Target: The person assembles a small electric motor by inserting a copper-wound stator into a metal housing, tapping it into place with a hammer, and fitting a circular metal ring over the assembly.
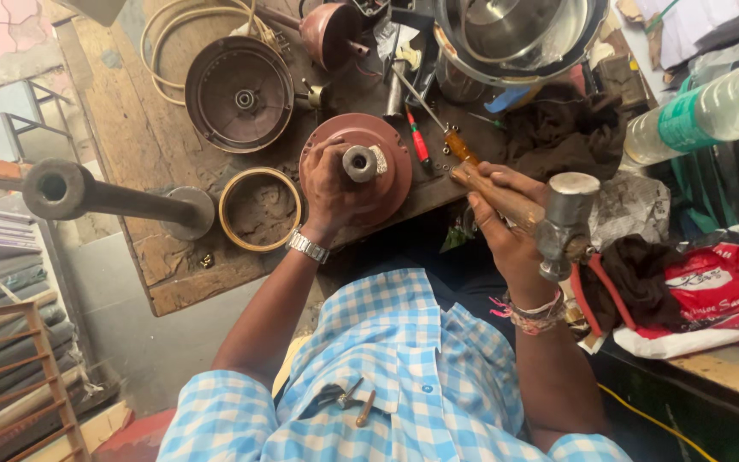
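My left hand [328,184] grips a round reddish-brown motor housing [391,175] on the wooden workbench [143,145], with fingers beside the grey metal hub [359,162] standing up from its centre. My right hand [506,227] holds a hammer by its wooden handle [493,195]. The steel hammer head [566,224] hangs to the right of the housing, off the bench edge. A metal watch sits on my left wrist and thread bands on my right.
A dark round cover [239,94], a brass-rimmed ring [259,209], a heavy iron post [100,197], screwdrivers [434,128], a steel bowl [515,38], a plastic bottle [712,111] and a red-white bag [712,291] crowd the bench. Dark cloth lies at right.
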